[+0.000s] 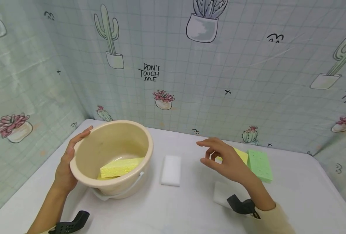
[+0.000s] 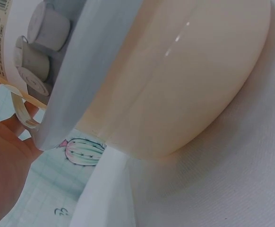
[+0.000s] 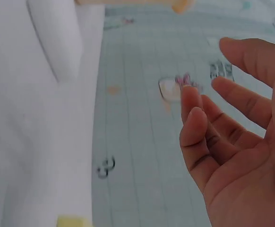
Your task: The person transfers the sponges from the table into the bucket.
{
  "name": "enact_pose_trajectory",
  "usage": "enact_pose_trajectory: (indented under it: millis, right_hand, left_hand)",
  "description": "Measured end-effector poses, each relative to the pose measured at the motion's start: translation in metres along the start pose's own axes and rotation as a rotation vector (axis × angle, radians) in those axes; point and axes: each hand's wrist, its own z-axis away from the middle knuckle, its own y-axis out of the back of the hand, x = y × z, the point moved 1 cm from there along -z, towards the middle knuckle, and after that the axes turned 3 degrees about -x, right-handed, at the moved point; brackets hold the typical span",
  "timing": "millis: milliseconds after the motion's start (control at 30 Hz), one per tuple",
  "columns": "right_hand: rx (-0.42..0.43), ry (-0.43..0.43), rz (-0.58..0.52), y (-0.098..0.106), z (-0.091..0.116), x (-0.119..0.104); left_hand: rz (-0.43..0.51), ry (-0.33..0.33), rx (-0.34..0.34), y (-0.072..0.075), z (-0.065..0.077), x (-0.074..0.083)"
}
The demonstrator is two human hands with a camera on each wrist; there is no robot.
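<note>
A cream plastic bucket [image 1: 111, 138] stands at the left of the table, tilted towards me. My left hand [image 1: 66, 165] grips its left rim, the fingers lying along the edge. In the left wrist view that hand is by the bucket's pale handle [image 2: 92, 71] and paper label [image 2: 14, 33]. Inside the bucket lies a yellow sponge [image 1: 121, 167] on top of another yellow piece. My right hand [image 1: 227, 159] hovers over the table with loosely bent fingers and holds nothing. Behind it are a partly hidden yellow sponge [image 1: 242, 155] and a green sponge [image 1: 260, 165].
A white sponge block [image 1: 171, 170] lies between the bucket and the right hand. Another white block [image 1: 222, 194] is partly covered by the right wrist. A cactus-print curtain [image 1: 184, 74] hangs along the back and sides of the white table [image 1: 173, 211].
</note>
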Motion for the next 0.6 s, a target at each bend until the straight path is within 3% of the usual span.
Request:
enact_pose_trajectory:
  millis: [233, 600]
  right_hand:
    - [0.043, -0.151, 0.012, 0.023, 0.029, 0.031]
    - [0.027, -0.394, 0.101, 0.045, 0.055, 0.071]
  left_hand:
    - [-0.001, 0.000, -0.008, 0.001, 0.001, 0.001]
    - [-0.043, 0.022, 0.012, 0.003, 0.001, 0.001]
